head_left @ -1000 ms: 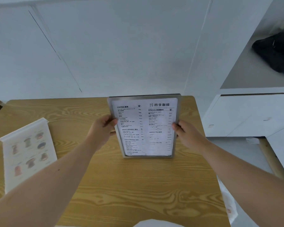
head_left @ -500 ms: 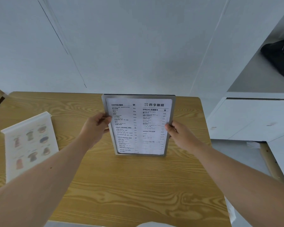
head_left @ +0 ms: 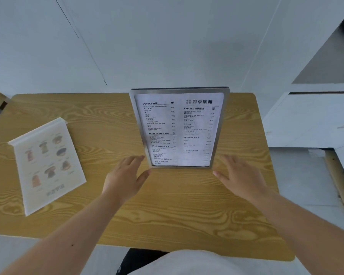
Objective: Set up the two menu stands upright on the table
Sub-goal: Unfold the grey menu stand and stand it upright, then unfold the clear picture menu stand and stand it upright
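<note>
Standing upright near the table's (head_left: 187, 215) far edge, the framed menu stand (head_left: 179, 129) is one done. Our left hand (head_left: 125, 179) and right hand (head_left: 239, 178) hover spread open at its lower corners, holding nothing; contact is blurred, can't tell. We'd lift away gently and watch for wobble. Second menu stand (head_left: 46, 165) lies flat at left, well apart. Next we'd grip its side edges, tip it up, seat the base flat.

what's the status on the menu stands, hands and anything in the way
Left hand and right hand open, either side of framed menu stand, not gripping. It stands upright on table. Second menu stand lies flat, left. Nothing in the way.
</note>
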